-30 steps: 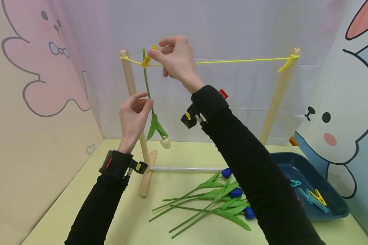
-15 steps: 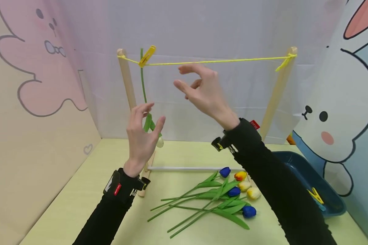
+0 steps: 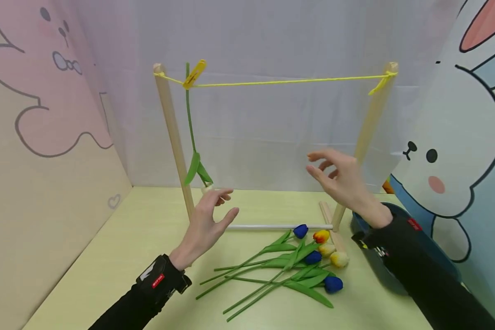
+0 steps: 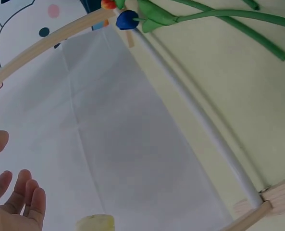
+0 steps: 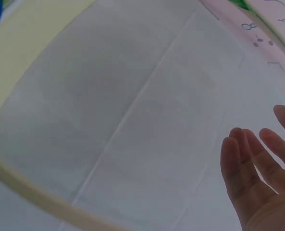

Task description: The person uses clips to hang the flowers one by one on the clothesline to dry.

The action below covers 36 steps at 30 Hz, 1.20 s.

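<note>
Yellow cord (image 3: 272,82), yellow clothespin (image 3: 195,74) near left post (image 3: 171,123): see pale tulip (image 3: 193,167) clipped there, head-down. Note left hand (image 3: 204,229) empty, spread wide near bloom (image 3: 206,188); right hand (image 3: 341,179) empty, narrower, before right post (image 3: 371,110).

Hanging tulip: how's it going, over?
Left hand, right hand: empty. Tulip: hanging upside down, yellow clothespin clipped on yellow line. Head view: left hand partly hides bloom.

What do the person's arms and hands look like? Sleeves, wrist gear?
Left hand and right hand are ungloved. Both arms wear long black sleeves. Each wrist has a black band with a red tag and a small black device; the left tag carries pale lettering too small to read.
</note>
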Motion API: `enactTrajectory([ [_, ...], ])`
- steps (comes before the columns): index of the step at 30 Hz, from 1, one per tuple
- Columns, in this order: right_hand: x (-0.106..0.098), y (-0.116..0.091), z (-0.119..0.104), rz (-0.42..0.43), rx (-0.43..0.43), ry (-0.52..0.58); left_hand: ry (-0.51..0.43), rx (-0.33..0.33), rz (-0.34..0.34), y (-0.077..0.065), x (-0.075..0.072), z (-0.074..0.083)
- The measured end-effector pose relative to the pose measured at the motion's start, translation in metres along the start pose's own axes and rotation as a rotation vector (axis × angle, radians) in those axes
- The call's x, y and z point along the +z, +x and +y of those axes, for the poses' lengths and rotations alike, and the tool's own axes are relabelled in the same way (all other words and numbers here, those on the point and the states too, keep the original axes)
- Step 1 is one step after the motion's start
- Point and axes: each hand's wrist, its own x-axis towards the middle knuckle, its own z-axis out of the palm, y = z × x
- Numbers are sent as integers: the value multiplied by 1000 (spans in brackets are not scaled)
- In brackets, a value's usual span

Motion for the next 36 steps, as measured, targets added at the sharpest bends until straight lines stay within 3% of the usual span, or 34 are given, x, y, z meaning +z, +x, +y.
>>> enactTrajectory([
  [2, -7, -19, 33, -24, 55, 13, 23, -7, -26, -7, 1, -3],
  [4, -6, -45, 91, -23, 74, 17, 43, -22, -54, -13, 2, -5],
  [5, -10, -55, 107, -36, 95, 38, 51, -31, -67, -16, 2, -6],
  [6, -10, -68, 137, -29, 92, -7, 57, -41, -80, -18, 3, -7],
  [9, -16, -99, 184, -1, 135, -149, 64, -73, -110, -25, 3, -9],
  [12, -29, -109, 169, -3, 215, -206, 63, -103, -131, -31, 4, -11],
  [16, -55, -97, 89, -61, 322, -173, 71, -128, -155, -39, 6, -16],
  [18, -65, -97, 74, -98, 366, -224, 83, -133, -166, -43, 6, -19],
  [20, -74, -104, 79, -118, 395, -241, 86, -139, -176, -46, 5, -21],
  [26, -91, -136, 126, -160, 498, -244, 79, -167, -179, -53, 1, -26],
  [29, -94, -135, 122, -238, 519, -305, 83, -172, -178, -56, 1, -28],
  [36, -92, -116, 105, -451, 473, -349, 106, -195, -199, -60, 4, -28],
])
